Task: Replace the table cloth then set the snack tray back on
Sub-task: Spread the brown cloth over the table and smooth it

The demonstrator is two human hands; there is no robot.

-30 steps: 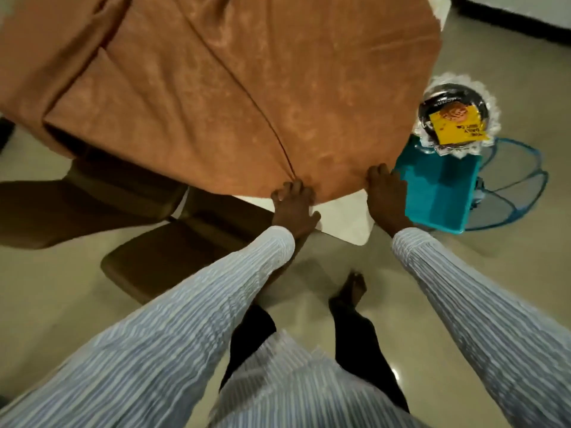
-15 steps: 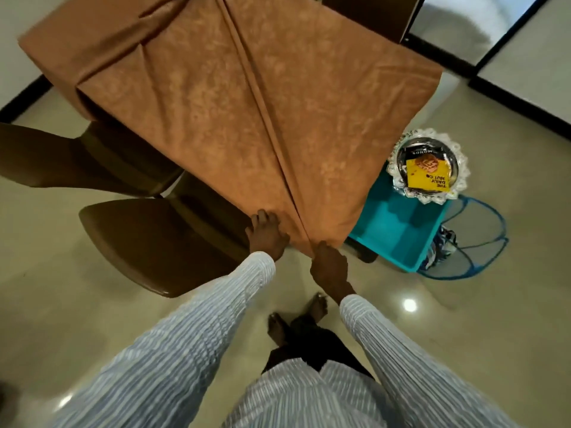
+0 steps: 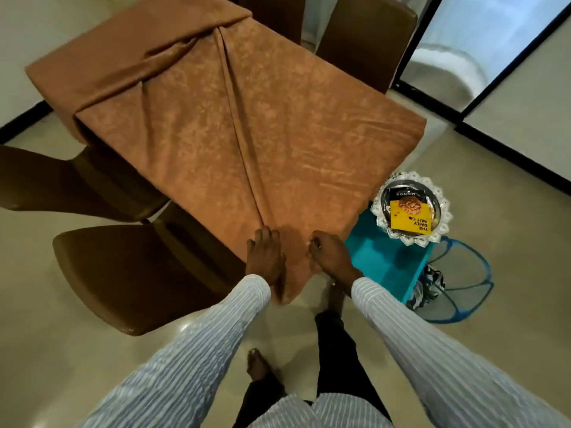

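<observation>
The left hand [image 3: 264, 257] lies flat and open on the soft, creased brown cloth [image 3: 234, 125], while the right hand's [image 3: 330, 254] fingers [image 3: 315, 244] pinch its corner.

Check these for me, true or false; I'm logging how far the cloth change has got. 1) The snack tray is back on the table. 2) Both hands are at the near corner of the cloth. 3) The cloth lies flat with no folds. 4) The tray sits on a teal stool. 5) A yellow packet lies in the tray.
1) False. The snack tray is off the table, beside it.
2) True. The left hand and right hand are both on the near corner of the brown table cloth.
3) False. A long crease runs down its middle, and it is bunched at the far left corner.
4) True, on the teal stool.
5) True, the yellow packet lies in it.
</observation>
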